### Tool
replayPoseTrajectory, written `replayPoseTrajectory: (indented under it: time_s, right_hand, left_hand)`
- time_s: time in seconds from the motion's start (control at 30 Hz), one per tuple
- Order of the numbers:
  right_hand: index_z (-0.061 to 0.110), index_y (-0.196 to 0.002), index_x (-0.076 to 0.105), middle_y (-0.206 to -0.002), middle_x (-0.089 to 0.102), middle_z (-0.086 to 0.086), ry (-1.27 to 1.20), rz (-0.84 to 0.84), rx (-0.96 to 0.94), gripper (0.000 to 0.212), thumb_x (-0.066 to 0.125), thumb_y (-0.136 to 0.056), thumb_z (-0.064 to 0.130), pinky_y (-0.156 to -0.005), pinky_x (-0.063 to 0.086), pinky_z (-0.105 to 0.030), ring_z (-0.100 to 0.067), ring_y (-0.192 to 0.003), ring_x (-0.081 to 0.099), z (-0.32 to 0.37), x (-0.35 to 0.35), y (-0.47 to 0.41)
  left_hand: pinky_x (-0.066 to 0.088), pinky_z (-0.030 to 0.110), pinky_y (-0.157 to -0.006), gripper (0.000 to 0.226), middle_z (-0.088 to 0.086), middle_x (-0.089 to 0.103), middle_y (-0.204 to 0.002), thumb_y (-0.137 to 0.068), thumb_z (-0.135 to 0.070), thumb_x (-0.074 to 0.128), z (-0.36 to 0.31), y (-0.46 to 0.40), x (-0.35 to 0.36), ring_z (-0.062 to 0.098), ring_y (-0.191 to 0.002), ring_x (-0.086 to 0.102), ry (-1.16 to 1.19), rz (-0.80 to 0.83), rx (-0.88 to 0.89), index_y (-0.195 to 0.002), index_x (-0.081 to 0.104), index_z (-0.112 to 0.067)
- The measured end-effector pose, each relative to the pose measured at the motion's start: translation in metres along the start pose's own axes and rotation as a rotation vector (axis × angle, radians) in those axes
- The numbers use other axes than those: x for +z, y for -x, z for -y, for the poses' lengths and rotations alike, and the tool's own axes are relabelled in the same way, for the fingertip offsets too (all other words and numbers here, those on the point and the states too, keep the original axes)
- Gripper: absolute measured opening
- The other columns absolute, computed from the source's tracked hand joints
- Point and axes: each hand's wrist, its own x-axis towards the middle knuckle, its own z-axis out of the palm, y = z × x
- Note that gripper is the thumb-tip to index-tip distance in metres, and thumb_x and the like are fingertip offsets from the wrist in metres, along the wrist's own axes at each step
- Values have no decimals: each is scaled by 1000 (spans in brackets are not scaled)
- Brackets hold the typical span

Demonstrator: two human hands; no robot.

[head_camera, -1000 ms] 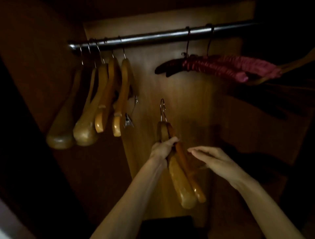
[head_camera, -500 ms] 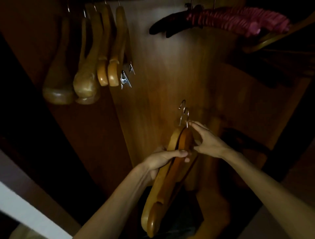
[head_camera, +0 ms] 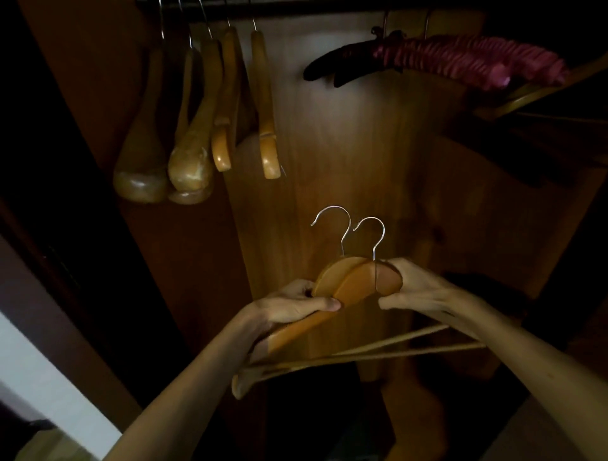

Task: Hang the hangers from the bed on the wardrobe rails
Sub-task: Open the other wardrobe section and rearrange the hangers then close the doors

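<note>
Left hand [head_camera: 289, 307] and right hand [head_camera: 406, 284] are gripping two hangers [head_camera: 352, 283], fingers curled round the wood; separating them first should be easing hooking onto the rail [head_camera: 296, 4].

A dark wardrobe rail [head_camera: 296, 4] carries five wooden hangers [head_camera: 227, 98] on the left and padded pink hangers [head_camera: 460, 59] on the right.

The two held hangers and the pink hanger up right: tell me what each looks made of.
Held hangers: wood by the look, orange-brown with a smooth sheen; their hooks look like bright bare metal wire. Pink hanger: seemingly padded, wrapped in ruched shiny fabric, perhaps satin; too dim to be sure.
</note>
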Motion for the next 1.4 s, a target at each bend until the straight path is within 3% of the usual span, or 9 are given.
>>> replayPoseTrajectory:
  time_s: [0.17, 0.3, 0.4, 0.63, 0.7, 0.83, 0.97, 1.17, 1.4]
  right_hand:
    - [27, -93, 66, -87, 69, 10, 9, -74, 33, 23, 79, -78, 40, -74, 52, -30, -7, -83, 64, 1, 5, 5]
    - [27, -81, 62, -78, 65, 11, -38, -102, 26, 19, 78, -81, 38, -62, 45, -24, -10, -75, 62, 3, 9, 15]
    - [23, -73, 56, -71, 56, 10, -18, -154, 130, 27, 74, -85, 39, -64, 44, -26, -12, -73, 59, 10, 17, 18]
    - [23, -73, 64, -66, 64, 7, -45, -90, 81, 14, 70, -84, 18, -51, 41, -19, -9, -63, 62, 26, 42, 33]
    - [28, -67, 61, -57, 63, 13, -85, -37, 52, 25, 70, -81, 11, -49, 40, -16, -1, -58, 61, 27, 43, 40]
    - [30, -104, 65, -97, 72, 9, -284, 4, 79, 33, 82, -77, 27, -73, 53, -26, -8, -93, 68, 23, 30, 57]
    - [26, -116, 70, -107, 76, 6, -418, 0, 110, 35, 81, -83, 28, -92, 56, -35, -14, -105, 70, 17, 16, 71]
    - [13, -148, 48, -119, 70, -8, -454, -130, 180, 66, 75, -89, 21, -100, 53, -49, -26, -105, 69, 10, -1, 83]
    - [17, -153, 42, -140, 59, -6, -393, -282, 31, 68, 70, -92, 24, -108, 47, -50, -27, -126, 58, 54, -50, 73]
  left_hand:
    - [51, 14, -79, 46, -16, 75, -97, -68, -63, 76, 3, 7, -5, -1, -93, 68, 26, -144, 145, -102, 73, -31]
    - [46, 6, -64, 46, -22, 63, -104, -78, -56, 77, 7, 4, 3, -10, -91, 59, -36, -605, 153, -115, 62, -32]
    - [45, 5, -53, 32, -20, 63, -90, -89, -56, 65, -2, 6, 18, -6, -80, 61, -102, -836, 102, -104, 66, -28]
    - [61, 29, -85, 36, -7, 78, -101, -89, -58, 66, -40, -1, 73, 6, -93, 73, 326, -245, 42, -102, 76, -26]
    - [60, 23, -80, 31, -6, 79, -98, -87, -54, 72, -41, -3, 80, 4, -91, 73, 325, -233, 35, -98, 77, -25]
    - [59, 25, -85, 29, -4, 79, -99, -85, -46, 77, -40, -1, 76, 8, -95, 73, 395, -259, 1, -102, 77, -22]
    - [60, 25, -74, 37, 0, 80, -98, -89, -47, 72, -42, 3, 75, 11, -91, 76, 443, -250, 2, -109, 75, -15]
    - [56, 19, -57, 46, 3, 75, -89, -95, -57, 56, -67, 7, 65, 15, -84, 75, 416, -359, -27, -104, 66, -13]
    - [49, 14, -47, 53, 2, 78, -87, -94, -67, 47, -141, 13, 25, 11, -80, 75, 151, -423, 59, -91, 67, -18]
